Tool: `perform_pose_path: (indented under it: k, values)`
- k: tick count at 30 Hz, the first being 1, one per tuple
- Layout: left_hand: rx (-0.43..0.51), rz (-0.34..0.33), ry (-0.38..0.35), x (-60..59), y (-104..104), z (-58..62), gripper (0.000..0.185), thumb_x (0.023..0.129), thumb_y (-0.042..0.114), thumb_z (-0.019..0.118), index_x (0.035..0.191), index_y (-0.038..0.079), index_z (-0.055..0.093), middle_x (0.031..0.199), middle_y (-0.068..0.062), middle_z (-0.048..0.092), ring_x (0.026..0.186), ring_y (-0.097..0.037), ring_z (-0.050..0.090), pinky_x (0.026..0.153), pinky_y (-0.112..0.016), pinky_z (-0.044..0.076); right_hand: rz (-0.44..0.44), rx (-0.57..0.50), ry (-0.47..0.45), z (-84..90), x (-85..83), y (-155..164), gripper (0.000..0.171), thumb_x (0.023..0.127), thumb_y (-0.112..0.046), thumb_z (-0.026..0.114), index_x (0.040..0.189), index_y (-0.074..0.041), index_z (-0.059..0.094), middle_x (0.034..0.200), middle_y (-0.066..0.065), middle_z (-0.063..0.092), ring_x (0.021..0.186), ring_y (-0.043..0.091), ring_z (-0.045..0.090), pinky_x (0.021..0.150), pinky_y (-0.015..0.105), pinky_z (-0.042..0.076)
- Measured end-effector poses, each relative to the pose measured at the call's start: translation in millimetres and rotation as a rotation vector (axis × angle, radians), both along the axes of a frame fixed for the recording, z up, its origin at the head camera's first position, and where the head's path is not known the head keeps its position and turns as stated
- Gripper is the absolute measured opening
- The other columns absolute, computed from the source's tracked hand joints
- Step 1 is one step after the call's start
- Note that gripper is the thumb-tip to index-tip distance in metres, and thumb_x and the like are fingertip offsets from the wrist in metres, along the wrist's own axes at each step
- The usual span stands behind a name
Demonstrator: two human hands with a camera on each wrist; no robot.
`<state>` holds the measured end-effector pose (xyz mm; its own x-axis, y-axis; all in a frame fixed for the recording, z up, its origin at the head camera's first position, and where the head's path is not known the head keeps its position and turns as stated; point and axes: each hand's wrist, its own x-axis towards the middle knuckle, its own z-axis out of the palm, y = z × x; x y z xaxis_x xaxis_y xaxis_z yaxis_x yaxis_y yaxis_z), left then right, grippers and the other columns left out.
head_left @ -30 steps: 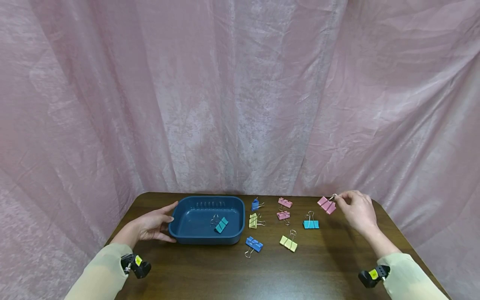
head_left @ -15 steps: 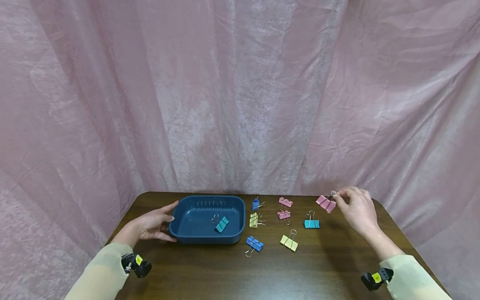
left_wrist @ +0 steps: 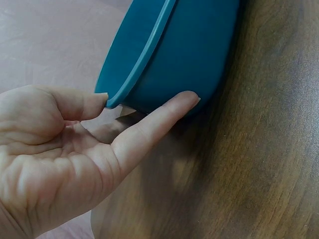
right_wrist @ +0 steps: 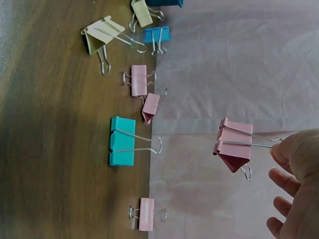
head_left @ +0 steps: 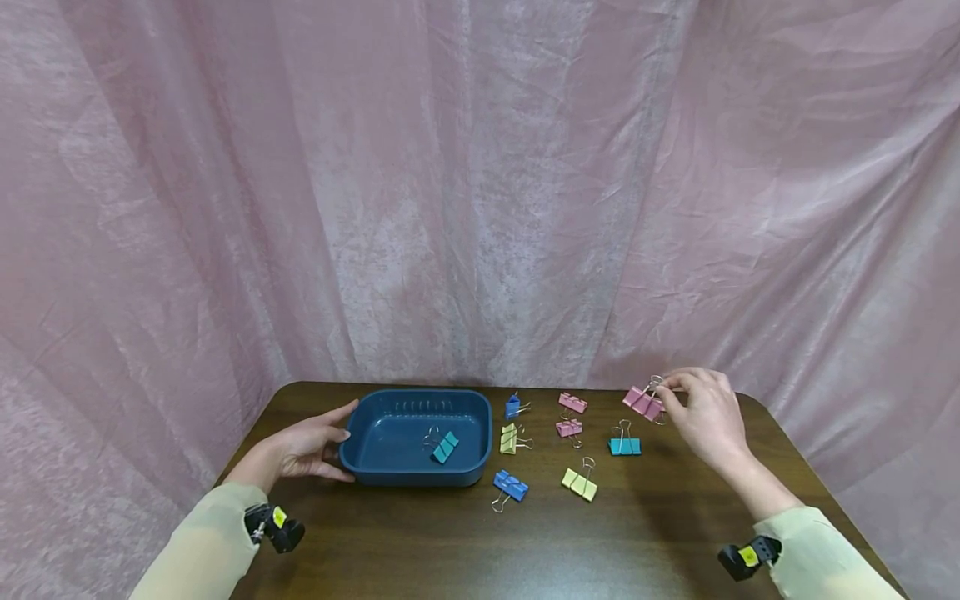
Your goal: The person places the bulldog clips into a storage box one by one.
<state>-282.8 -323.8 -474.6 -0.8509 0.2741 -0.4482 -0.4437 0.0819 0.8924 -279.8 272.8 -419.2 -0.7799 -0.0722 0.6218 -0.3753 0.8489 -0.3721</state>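
Pink binder clip (head_left: 644,403) hanging in air above counter's (head_left: 645,533) far right part, pinched by one wire handle, body tilting, second handle dangling below. Dark blue tray (head_left: 414,467) sitting flat on counter at left, hand touching its left end, holding teal clip (head_left: 445,447) inside.

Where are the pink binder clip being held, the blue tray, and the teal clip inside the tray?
pink binder clip (right_wrist: 234,148), right wrist view, on its pink body.
blue tray (head_left: 414,477), head view, on its near outer wall.
teal clip (head_left: 446,447), head view, on its body.
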Motion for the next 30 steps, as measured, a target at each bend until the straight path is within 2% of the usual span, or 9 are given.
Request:
perform_pose_path:
  k: [10,16,21,30]
  values:
    - [0.003,-0.004,0.004,-0.9,-1,-0.7,0.067,0.110,0.003,0.031,0.166,0.023,0.001,0.157,-0.042,0.013,0.133,-0.062,0.039,0.087,-0.069,0.052,0.038,0.021,0.022,2.5,-1.6,-15,0.005,0.090,-0.012,0.075,0.088,-0.008,0.074,0.105,0.012,0.071,0.112,0.042,0.051,0.094,0.060,0.038]
    - [0.001,-0.003,0.007,0.3,-2,-1.7,0.067,0.110,0.002,0.031,0.166,0.023,0.001,0.156,-0.042,0.014,0.132,-0.062,0.041,0.086,-0.068,0.052,0.053,0.027,0.004,4.7,-1.6,-24,0.005,0.091,-0.013,0.075,0.089,-0.009,0.074,0.108,0.011,0.071,0.115,0.041,0.051,0.095,0.059,0.037]
    - [0.003,-0.003,0.007,-0.3,-1,-1.9,0.067,0.110,0.003,0.031,0.166,0.023,0.001,0.157,-0.041,0.013,0.133,-0.063,0.039,0.086,-0.068,0.052,0.056,0.039,-0.020,6.9,-1.4,-32,0.005,0.092,-0.013,0.075,0.089,-0.008,0.075,0.111,0.011,0.071,0.116,0.041,0.050,0.097,0.060,0.037]
    - [0.006,0.002,0.003,-0.9,-1,-3.1,0.067,0.110,0.003,0.030,0.166,0.023,0.001,0.157,-0.041,0.013,0.133,-0.063,0.038,0.086,-0.068,0.053,0.092,0.064,0.003,8.7,-4.0,-46,0.008,0.093,-0.016,0.075,0.089,-0.009,0.075,0.110,0.009,0.071,0.116,0.040,0.051,0.097,0.060,0.038]
